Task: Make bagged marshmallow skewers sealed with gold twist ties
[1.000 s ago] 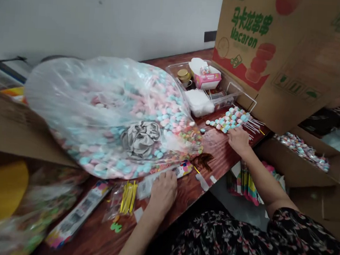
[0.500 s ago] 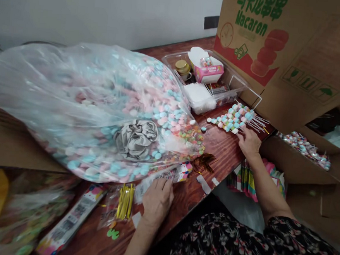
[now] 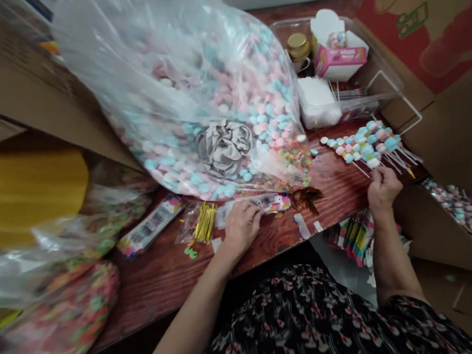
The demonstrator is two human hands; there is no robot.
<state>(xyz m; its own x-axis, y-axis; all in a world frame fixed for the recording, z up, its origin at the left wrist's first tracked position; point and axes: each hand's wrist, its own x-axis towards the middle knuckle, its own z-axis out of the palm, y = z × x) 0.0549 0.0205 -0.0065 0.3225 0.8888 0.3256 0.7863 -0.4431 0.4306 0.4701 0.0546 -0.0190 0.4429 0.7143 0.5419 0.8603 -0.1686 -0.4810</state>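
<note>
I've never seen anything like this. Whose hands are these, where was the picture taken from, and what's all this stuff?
There's no machine arm here: these are a person's bare hands, seen by a camera worn on that person's head, looking forward and down. On the reddish table lies a big clear bag full of pastel pieces, with a crumpled grey cloth on top. Nearer the front are yellow strips. Farther back is a clear tray with a small pink box inside. The left hand rests on a printed packet. The right hand is beside sticks threaded with pastel pieces; its fingers are drawn together, but I can't tell whether they grip a stick.
</note>
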